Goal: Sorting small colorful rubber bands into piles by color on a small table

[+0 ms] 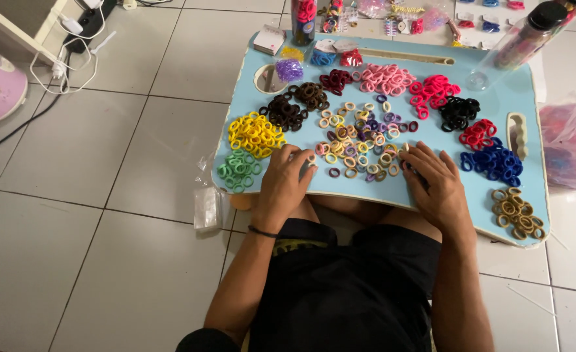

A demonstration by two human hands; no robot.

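Observation:
A light blue lap table (431, 202) lies across my legs, covered with small elastic hair ties. A mixed heap of hair ties (359, 140) sits in its middle. My left hand (286, 182) rests at the heap's near left edge, fingers curled on a few ties. At the heap's near right edge lies my right hand (434, 179), its fingertips touching ties. Sorted piles ring the heap: yellow (255, 133), green (239, 169), dark brown (294, 107), pink (385, 78), red-pink (431, 91), black (458, 112), red (478, 133), blue (494, 161), tan (517, 212).
A clear plastic bottle (519, 42) lies tilted at the table's far right corner. Small packets (209, 208) lie on the tiled floor by the table's left edge. A bag of coloured ties (571, 143) is at right. Cables and a power strip (82, 26) lie far left.

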